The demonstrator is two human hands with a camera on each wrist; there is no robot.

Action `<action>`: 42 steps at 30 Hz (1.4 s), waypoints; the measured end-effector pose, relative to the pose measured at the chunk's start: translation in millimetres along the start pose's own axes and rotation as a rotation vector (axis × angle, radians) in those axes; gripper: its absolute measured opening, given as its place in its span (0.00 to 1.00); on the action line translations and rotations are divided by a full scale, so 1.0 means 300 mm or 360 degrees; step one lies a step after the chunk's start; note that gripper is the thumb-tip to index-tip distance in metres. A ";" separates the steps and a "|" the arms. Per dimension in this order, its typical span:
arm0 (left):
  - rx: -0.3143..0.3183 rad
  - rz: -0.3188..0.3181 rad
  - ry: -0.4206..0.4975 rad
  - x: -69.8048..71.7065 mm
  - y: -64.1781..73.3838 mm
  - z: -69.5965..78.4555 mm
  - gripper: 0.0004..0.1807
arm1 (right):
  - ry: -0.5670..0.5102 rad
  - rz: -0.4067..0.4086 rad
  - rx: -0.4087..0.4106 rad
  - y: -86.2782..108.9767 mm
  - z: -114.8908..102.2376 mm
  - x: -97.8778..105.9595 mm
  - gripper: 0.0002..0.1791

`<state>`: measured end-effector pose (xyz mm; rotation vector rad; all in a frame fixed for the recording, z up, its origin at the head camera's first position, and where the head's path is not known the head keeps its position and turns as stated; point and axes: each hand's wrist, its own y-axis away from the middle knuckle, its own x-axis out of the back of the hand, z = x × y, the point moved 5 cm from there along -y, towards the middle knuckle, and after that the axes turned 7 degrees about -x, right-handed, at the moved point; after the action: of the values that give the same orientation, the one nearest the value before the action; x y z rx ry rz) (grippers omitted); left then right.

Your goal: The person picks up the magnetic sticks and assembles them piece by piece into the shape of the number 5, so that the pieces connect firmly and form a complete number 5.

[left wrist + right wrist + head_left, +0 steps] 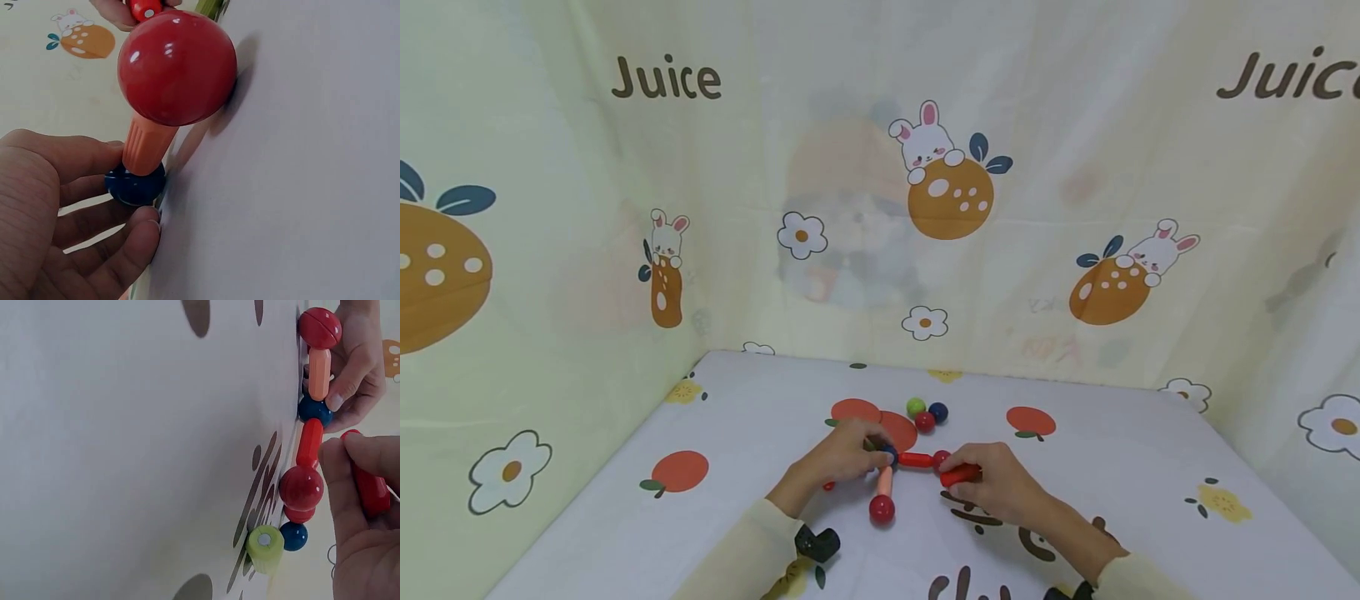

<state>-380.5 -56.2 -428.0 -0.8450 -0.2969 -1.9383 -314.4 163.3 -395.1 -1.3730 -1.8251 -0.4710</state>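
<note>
"Juice" [672, 82] twice on hanging cloth [752, 158]

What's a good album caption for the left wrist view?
Left hand holds a blue ball; an orange stick joins a red ball.

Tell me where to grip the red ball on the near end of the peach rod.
Probably across the widest part of the red ball, fingers on opposite sides, coming from above and the person's side: it is round, its near side is free, and the peach rod joins its far side.
</note>
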 end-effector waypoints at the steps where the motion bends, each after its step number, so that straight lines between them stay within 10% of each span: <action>1: -0.0002 0.0003 -0.0003 0.000 0.000 0.000 0.06 | -0.0016 -0.0012 -0.0018 0.000 -0.002 -0.002 0.15; 42: -0.0077 -0.0023 -0.0024 0.003 -0.003 -0.001 0.06 | -0.0516 -0.0427 -0.0152 -0.039 -0.067 -0.181 0.10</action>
<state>-381.7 -56.5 -427.4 -0.8919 -0.2667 -1.9598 -312.2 111.0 -422.4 -1.3326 -2.2949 -0.5004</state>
